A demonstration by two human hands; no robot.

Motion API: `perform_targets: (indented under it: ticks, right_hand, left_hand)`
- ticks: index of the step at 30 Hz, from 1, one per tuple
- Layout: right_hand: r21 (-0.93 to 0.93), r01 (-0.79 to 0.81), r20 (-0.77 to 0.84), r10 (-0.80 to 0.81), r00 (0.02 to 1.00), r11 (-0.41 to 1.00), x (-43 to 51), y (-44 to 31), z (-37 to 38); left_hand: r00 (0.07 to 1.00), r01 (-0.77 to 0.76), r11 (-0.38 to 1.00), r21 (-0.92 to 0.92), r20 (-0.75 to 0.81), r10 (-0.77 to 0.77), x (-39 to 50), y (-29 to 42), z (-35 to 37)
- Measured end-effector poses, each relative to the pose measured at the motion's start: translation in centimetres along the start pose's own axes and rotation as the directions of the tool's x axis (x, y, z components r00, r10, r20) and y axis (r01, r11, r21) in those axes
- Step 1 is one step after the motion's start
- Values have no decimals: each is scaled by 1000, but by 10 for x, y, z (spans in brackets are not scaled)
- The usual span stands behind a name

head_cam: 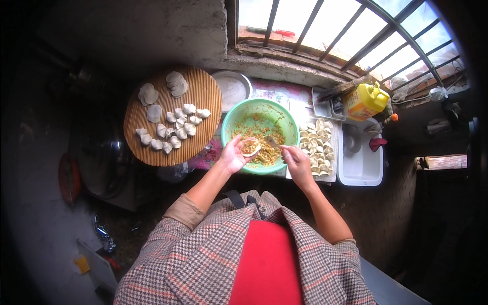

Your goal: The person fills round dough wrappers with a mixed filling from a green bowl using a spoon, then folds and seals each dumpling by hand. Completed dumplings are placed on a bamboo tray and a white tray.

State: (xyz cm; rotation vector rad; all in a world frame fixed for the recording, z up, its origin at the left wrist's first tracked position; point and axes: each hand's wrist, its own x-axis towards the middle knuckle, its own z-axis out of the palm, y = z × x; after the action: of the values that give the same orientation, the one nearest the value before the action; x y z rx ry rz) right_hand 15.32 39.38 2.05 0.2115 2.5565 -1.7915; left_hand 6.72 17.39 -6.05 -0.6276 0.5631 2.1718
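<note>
My left hand (233,154) holds a round dumpling wrapper (250,147) with filling on it, over the near left part of a green plastic bowl (226,127). In the bowl lies chopped filling (267,156). My right hand (297,164) grips a spoon-like utensil (272,141), its head at the filling. To the left, a round slatted board (198,82) bears stacks of flat wrappers (148,94) and several pale dough pieces (180,122), some folded. Rows of folded dumplings (316,148) lie on a tray (333,173) right of the bowl.
Behind the bowl stands a round metal pan (231,89). A white basin (360,177) is at the far right, with a yellow plastic jug (366,101) and a clear container (322,106) behind it. A barred window (328,42) rises over the back edge.
</note>
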Motion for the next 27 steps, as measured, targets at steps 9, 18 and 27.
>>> perform_targets:
  ticks: [9, 18, 27]
  right_hand:
    - [348, -183, 221, 109, 969, 920, 1, -14, 2]
    - [459, -314, 218, 237, 947, 831, 15, -20, -14]
    - [559, -550, 416, 364, 833, 620, 32, -8, -10]
  left_hand:
    - [989, 85, 996, 25, 120, -87, -10, 7, 3]
    - [988, 102, 990, 99, 105, -112, -6, 7, 3]
    - [973, 147, 982, 122, 161, -165, -5, 16, -1]
